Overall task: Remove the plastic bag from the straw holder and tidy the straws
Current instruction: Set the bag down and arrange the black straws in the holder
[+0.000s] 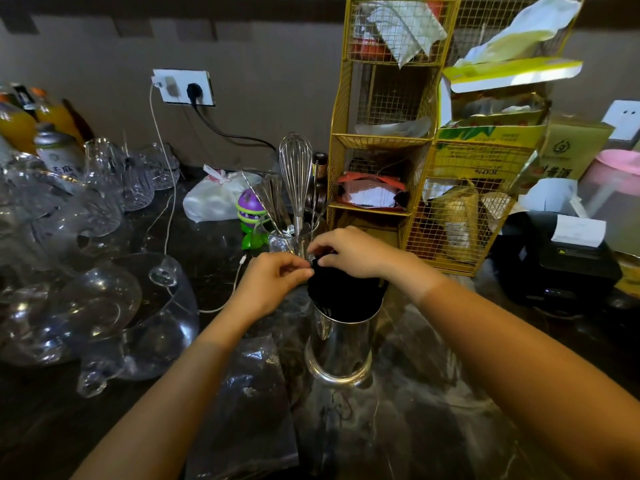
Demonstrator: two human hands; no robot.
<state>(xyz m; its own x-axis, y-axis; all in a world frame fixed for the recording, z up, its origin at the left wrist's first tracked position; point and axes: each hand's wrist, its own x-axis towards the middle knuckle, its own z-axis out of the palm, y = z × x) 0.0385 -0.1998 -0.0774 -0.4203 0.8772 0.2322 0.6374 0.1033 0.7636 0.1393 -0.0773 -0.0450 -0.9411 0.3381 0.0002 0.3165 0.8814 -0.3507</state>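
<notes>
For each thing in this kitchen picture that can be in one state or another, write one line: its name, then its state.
Straw holder: upright on the counter, filled with black straws.
Clear plastic bag: lying flat on the counter, left of the holder.
Left hand: fingers pinched at the straw tops.
Right hand: fingers pinched at the straw tops.
Whisk: standing upright in a glass.
Wall socket: black plug in.
White bag: tied shut.

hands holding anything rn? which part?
Both hands, left hand and right hand, pinch the top ends of the black straws in the steel holder.
</notes>
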